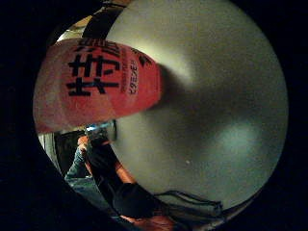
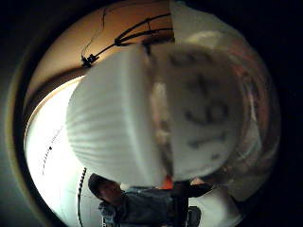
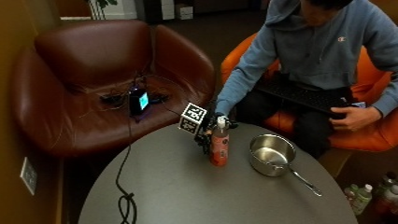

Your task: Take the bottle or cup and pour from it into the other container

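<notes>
Grey table: a round grey table (image 3: pixel 187 196) carries the task's things, both in its far half, toward the seated person.
Bottle: a pink-orange plastic bottle with a white ribbed cap (image 3: pixel 219 143) stands upright on the table near the far edge, slightly left of the table's middle.
Label: the little finger side palm view shows the bottle (image 1: pixel 96 84) close to the palm, its pink label printed with black characters, the grey tabletop (image 1: pixel 216 96) behind it.
Cap: the thumb side palm view is filled by the white ribbed cap (image 2: pixel 113 127) and the clear neck beside it.
Pot: a small shiny steel saucepan with a long handle (image 3: pixel 272 155) sits just to the right of the bottle, apart from it, its handle pointing toward the near right edge of the table.
Right hand: the black-gloved right hand (image 3: pixel 211 127) is at the far side of the bottle, against its upper part; whether its fingers wrap the bottle cannot be told, since the bottle hides them.
Other hand: the bare hand (image 3: pixel 354 117) rests on a black keyboard (image 3: pixel 304 97) on the person's lap, off the table.
Cable: a black cable (image 3: pixel 124 186) runs over the table's left edge.
</notes>
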Available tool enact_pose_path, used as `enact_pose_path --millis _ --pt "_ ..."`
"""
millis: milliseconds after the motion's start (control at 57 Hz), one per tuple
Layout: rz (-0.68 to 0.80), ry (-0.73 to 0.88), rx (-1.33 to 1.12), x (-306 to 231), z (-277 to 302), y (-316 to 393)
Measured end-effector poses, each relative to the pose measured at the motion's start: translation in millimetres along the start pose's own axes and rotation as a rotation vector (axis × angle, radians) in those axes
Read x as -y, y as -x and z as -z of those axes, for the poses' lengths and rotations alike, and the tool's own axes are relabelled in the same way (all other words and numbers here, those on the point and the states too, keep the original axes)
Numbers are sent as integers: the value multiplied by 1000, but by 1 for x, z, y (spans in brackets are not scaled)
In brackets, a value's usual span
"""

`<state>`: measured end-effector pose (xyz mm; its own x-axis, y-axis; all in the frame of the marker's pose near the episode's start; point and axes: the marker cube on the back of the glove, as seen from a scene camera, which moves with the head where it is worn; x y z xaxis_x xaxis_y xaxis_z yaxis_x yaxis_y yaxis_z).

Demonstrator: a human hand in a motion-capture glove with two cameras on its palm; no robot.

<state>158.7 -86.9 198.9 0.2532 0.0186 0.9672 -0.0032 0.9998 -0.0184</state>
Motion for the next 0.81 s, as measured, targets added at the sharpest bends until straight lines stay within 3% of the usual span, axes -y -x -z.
enact_pose_path --millis 403,596,754,806 --pt "15 -249 68 27 -6 21" --pt "27 -230 85 5 -3 -6" --pt "-17 -244 85 35 -7 27" --pt "-2 -227 89 24 -5 15"
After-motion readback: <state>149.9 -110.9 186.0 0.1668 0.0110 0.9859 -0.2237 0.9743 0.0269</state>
